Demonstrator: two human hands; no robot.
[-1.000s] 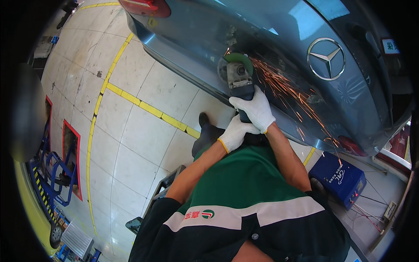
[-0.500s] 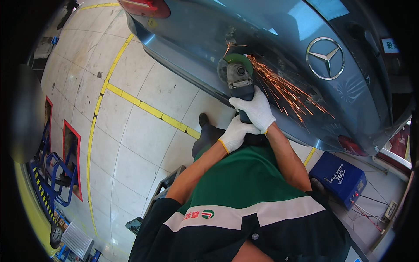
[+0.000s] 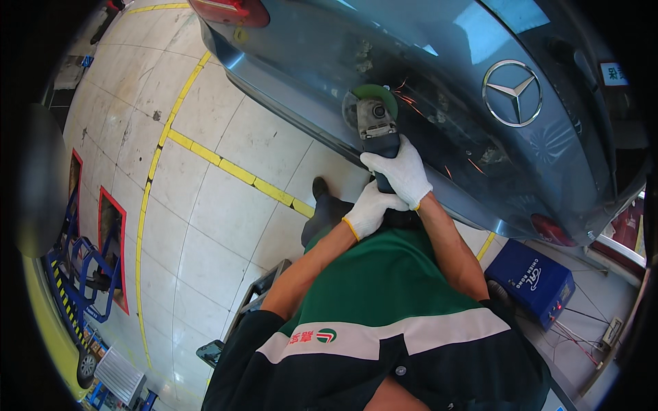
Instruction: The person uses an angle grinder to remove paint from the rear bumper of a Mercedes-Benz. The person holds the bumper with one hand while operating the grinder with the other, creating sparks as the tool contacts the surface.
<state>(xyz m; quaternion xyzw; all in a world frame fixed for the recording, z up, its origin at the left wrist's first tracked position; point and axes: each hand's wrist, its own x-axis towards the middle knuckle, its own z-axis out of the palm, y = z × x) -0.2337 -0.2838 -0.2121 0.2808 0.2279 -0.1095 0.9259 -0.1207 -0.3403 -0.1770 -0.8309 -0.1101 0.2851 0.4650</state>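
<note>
Both hands wear white gloves and hold an angle grinder [image 3: 374,122] with a green guard. My right hand [image 3: 399,171] grips the grinder's body just behind the head. My left hand [image 3: 371,207] clasps the rear of the handle below it. The disc rests against the rear panel of a grey-blue car [image 3: 439,103], and only a few faint sparks show to its right. A round silver emblem [image 3: 511,92] sits on the panel to the right of the grinder.
A blue box-shaped machine [image 3: 531,279] with cables stands on the floor at the right. Yellow lines [image 3: 226,168] cross the pale tiled floor. A blue metal frame [image 3: 79,288] stands at the far left. My dark shoe [image 3: 322,209] rests under the car's edge.
The thick spray of orange sparks toward the right has died down to a few faint streaks. The grinder and both hands stay in nearly the same place on the panel.
</note>
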